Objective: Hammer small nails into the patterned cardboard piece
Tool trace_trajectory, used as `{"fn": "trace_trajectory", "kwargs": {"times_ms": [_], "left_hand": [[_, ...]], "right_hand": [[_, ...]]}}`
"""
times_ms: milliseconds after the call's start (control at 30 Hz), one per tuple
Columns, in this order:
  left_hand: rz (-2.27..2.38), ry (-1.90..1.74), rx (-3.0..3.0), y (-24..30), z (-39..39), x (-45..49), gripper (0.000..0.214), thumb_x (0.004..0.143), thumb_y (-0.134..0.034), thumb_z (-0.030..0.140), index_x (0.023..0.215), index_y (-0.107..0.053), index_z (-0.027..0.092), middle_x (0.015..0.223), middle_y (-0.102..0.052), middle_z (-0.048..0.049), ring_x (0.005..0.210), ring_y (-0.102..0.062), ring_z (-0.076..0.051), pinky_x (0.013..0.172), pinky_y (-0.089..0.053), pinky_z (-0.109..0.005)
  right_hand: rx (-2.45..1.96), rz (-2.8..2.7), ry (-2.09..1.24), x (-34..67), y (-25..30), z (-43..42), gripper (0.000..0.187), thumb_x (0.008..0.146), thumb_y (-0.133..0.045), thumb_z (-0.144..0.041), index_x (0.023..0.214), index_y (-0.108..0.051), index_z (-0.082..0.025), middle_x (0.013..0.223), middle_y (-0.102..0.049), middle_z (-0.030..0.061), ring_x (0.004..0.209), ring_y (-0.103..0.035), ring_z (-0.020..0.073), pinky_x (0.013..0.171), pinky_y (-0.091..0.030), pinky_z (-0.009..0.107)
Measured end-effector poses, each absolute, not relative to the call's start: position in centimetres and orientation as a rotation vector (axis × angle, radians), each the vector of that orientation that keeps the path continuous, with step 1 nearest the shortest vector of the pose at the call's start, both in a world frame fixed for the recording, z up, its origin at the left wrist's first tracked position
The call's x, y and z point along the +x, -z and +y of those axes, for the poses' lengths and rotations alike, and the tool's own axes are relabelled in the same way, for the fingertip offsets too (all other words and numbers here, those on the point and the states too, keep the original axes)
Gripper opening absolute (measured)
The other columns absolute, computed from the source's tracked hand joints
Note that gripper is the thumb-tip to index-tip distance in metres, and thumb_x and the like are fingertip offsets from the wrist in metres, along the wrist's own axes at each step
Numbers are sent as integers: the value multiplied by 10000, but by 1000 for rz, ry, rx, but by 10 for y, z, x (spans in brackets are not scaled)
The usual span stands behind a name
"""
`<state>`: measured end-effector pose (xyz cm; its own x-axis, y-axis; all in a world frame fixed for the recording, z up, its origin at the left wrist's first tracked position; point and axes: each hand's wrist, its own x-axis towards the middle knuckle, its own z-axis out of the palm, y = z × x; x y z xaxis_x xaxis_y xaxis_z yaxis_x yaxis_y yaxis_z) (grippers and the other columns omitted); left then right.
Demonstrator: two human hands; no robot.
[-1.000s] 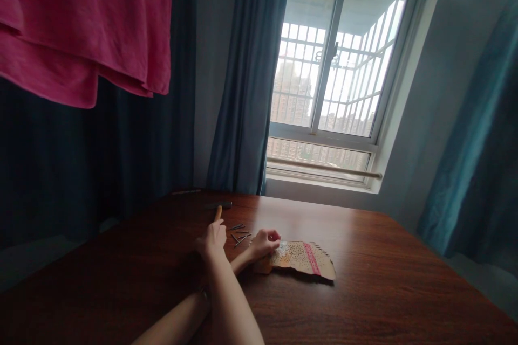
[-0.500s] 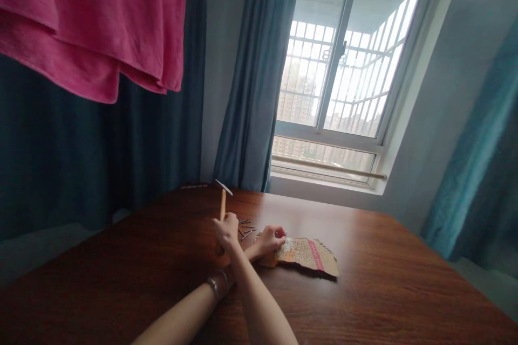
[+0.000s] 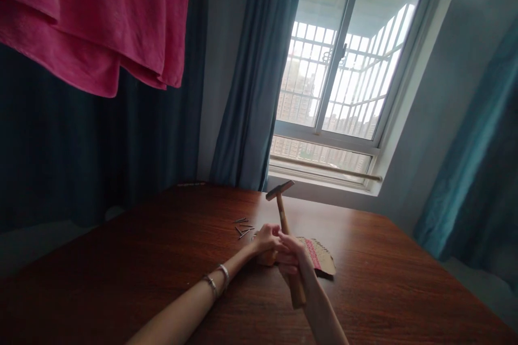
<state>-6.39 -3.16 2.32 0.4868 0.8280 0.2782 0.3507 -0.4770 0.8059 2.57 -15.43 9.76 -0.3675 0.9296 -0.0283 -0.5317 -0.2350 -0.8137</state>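
My right hand (image 3: pixel 292 256) is closed around the wooden handle of a hammer (image 3: pixel 285 220), its metal head raised and tilted up toward the window. Just left of it, my left hand (image 3: pixel 267 238), with bracelets on its wrist, rests over the near-left part of a torn piece of cardboard (image 3: pixel 326 262). Its thumb and finger are pinched together on a nail, mostly hidden now by the right fingers. The two hands touch or nearly touch. A pink strip and many small holes mark the cardboard. Several loose nails (image 3: pixel 245 230) lie beyond my left hand.
A brown wooden table (image 3: pixel 162 280) extends on all sides of the hands. Behind it are a barred window (image 3: pixel 319 129) and blue curtains (image 3: pixel 251 91). A pink cloth (image 3: pixel 101 27) hangs at the upper left.
My right hand has swung the hammer from left of my left hand to its right side, so the forearms no longer cross. My left hand has shifted slightly left.
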Motion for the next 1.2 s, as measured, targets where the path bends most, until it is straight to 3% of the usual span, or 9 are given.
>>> {"fn": "trace_trajectory", "kwargs": {"times_ms": [133, 267, 700, 1200], "left_hand": [[1031, -923, 2089, -16, -25, -60, 175, 647, -531, 254, 704, -621, 115, 622, -591, -9, 569, -514, -122, 512, -347, -206], [1017, -875, 2076, -12, -22, -60, 185, 654, -525, 249, 737, -623, 116, 633, -600, -13, 535, -524, -112, 502, -357, -200], [990, -901, 2079, -6, -20, -58, 190, 660, -529, 266, 726, -616, 111, 626, -604, -14, 508, -525, -108, 485, -365, -196], [941, -910, 2141, -6, -15, -62, 193, 661, -533, 234, 738, -655, 106, 634, -612, -13, 588, -518, -111, 535, -350, -187]], "right_hand": [[-832, -744, -1803, 66, -81, -186, 389, 705, -508, -599, 694, -393, -228, 400, -291, -124, 255, -137, 20, 225, -126, 136], [-1020, -715, -1751, 89, -54, -202, 461, 664, -479, -684, 743, -395, -237, 385, -331, -123, 233, -198, 33, 217, -190, 142], [-1003, -787, -1596, 75, -50, -221, 449, 702, -520, -601, 920, -455, -214, 426, -367, -111, 232, -200, 19, 219, -170, 130], [-1055, -795, -1512, 70, -50, -224, 437, 713, -542, -559, 943, -472, -194, 437, -375, -104, 245, -245, 29, 225, -169, 137]]}}
